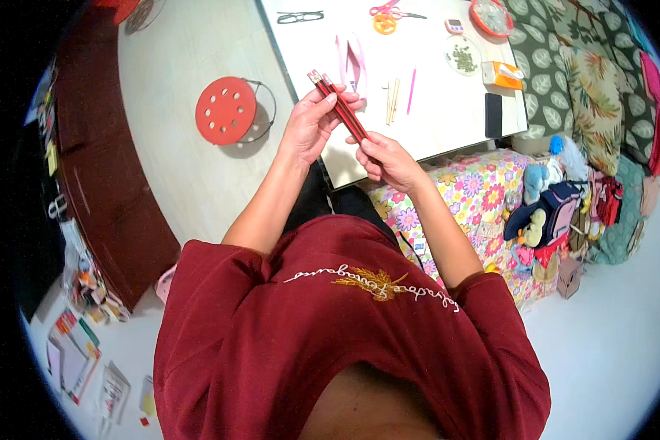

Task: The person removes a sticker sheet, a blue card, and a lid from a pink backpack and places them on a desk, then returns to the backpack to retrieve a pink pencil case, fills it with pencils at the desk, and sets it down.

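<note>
A bundle of dark red pencils (350, 117) slants between my two hands over the table's near left corner. Their pink eraser ends point up and to the left. My left hand (312, 123) grips the bundle near the erasers, thumb laid across the top. Around the lower end my right hand (390, 162) is closed, its fingers hiding the tips. Just beyond lies a narrow pink looped item (355, 55), partly behind my left fingers. To the right are thin wooden sticks (394, 101) and a pink-purple pen-like stick (411, 92), all on the white table (433, 125).
Farther on the table are black-framed glasses (299, 17), pink scissors (394, 11), an orange ring (385, 25), a plate of green bits (462, 57), a tissue box (502, 75) and a black phone (493, 115). A red stool (226, 110) stands left; a flowered cover (462, 194) lies right.
</note>
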{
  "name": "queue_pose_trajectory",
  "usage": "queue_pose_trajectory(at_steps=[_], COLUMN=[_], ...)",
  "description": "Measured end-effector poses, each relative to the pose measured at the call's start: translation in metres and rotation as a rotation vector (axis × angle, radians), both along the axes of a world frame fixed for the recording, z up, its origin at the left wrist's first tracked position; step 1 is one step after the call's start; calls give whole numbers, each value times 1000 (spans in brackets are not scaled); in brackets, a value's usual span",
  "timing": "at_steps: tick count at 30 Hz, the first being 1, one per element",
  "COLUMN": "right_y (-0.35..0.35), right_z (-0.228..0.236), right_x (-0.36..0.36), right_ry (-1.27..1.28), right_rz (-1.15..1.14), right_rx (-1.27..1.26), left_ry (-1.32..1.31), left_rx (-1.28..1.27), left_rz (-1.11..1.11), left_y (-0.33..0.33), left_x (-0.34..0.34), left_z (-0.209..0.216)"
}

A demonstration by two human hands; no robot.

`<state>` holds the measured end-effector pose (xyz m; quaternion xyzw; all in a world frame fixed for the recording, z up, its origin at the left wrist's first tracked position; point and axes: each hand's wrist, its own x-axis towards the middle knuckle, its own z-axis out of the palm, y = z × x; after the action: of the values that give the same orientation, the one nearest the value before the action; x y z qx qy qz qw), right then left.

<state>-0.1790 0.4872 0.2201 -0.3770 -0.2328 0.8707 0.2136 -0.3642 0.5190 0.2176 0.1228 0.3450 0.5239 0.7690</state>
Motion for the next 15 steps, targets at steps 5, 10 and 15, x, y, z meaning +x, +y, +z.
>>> queue_pose_trajectory(at_steps=[5, 10, 15], right_y=[-39, -63, -79], right_z=[18, 12, 30], right_x=[6, -8, -38], right_ry=[201, 204, 1], right_rz=[-6, -13, -85], right_rx=[-136, -207, -194], left_ry=[131, 244, 269], left_rx=[66, 116, 168], left_rz=[100, 143, 140], left_y=[-48, -94, -124], left_x=[-8, -12, -24], left_z=[38, 59, 76])
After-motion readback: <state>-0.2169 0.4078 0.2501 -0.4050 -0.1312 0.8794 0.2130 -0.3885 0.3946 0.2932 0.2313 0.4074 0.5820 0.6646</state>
